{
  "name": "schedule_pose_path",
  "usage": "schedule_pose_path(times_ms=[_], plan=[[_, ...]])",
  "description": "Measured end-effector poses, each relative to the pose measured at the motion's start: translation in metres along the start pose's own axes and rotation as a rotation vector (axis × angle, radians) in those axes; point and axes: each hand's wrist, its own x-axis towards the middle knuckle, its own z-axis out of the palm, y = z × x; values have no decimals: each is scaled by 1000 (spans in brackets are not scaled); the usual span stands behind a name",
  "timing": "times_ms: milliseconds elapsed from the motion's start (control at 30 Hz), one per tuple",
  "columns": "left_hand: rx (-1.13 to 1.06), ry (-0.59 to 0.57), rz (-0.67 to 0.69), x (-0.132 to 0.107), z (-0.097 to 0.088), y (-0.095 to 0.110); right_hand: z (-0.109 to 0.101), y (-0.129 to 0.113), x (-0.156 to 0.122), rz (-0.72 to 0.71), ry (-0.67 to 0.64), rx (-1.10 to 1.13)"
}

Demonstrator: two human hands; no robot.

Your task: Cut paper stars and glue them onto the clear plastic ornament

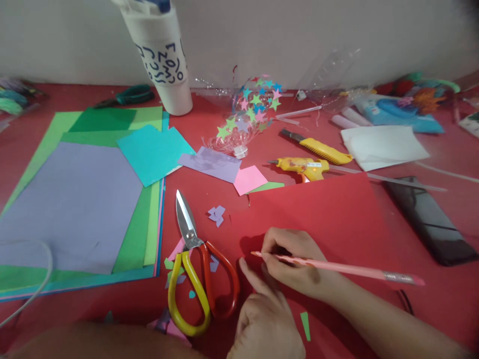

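Note:
A pink pencil (348,269) with an eraser end is pinched in my right hand (295,262), its tip pointing left just above a sheet of red paper (329,209). My left hand (267,319) lies below it, index finger stretched toward the paper's left edge near the pencil tip and the other fingers partly curled; it grips nothing. To the left of both hands rest scissors (192,244) with one yellow and one red handle, blades slightly apart. Small paper scraps (217,215) lie around the scissors, and a green sliver (305,325) is beside my left hand.
Coloured paper sheets (71,204) are stacked at left. Behind the red paper lie a yellow glue gun (305,167) and a yellow utility knife (325,149). A phone (430,219) is at right. A tall white cup (164,60) and star-decorated plastic (258,102) stand toward the wall.

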Motion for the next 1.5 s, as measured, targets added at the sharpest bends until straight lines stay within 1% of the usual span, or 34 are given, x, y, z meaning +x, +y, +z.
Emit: schedule_pose_path(times_ms=[400,600,733,1100,1233,1367,1500], plan=[[10,-13,28,-1,0,0,6,5,1,-115,-11,27],[-30,-32,37,0,-2,-2,7,6,0,-133,-19,33],[-35,-28,33,0,-3,-2,7,6,0,-127,-3,22],[-38,-27,31,-1,0,-1,9,9,-3,-110,96,25],[-21,-8,34,-1,0,-2,9,8,-3,-78,125,24],[-10,-14,48,-1,2,-2,7,5,-4,-39,142,16],[2,0,38,-1,2,-1,6,4,-4,-30,145,17]])
